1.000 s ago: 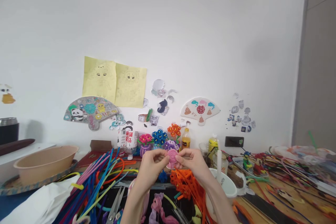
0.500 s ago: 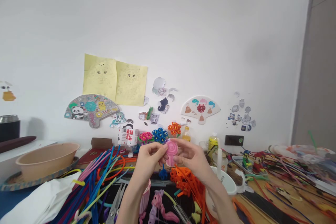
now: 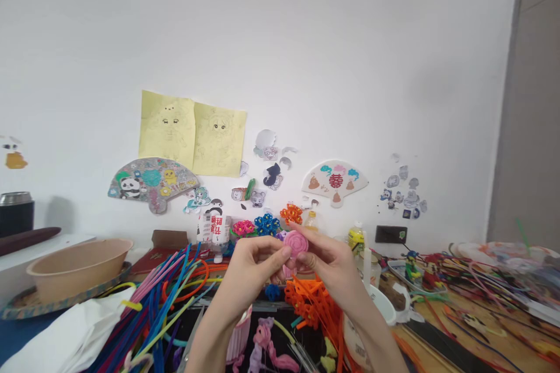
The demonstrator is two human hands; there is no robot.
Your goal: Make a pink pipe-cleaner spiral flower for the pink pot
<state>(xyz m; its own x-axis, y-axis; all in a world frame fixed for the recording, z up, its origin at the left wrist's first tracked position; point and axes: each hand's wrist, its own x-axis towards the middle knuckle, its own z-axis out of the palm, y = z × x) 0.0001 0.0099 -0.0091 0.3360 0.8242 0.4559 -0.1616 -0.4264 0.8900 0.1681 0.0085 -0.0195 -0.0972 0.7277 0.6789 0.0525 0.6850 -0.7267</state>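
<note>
Where my two hands meet above the desk (image 3: 511, 332), a pink coil (image 3: 296, 242) sits between their fingertips, its round face turned towards me. My left hand (image 3: 257, 259) holds from the left, thumb tip on the near lower-left edge; my right hand (image 3: 330, 252) comes from the right, its thumb low by the right edge and its index finger arched over the top. Both hands are thus pinching the one piece, and neither is nearer, since each touches it. A paler pink tail (image 3: 289, 271) shows beneath the coil, so that the long axis runs up and down, leaning slightly to the lower left; whether the two are joined I cannot tell, as my fingers cover the meeting place. Beyond stand an orange flower (image 3: 291, 214) and a blue flower (image 3: 267, 224); below my right hand lies an orange bunch (image 3: 308, 303), below my left a pink pot (image 3: 240, 335).
</note>
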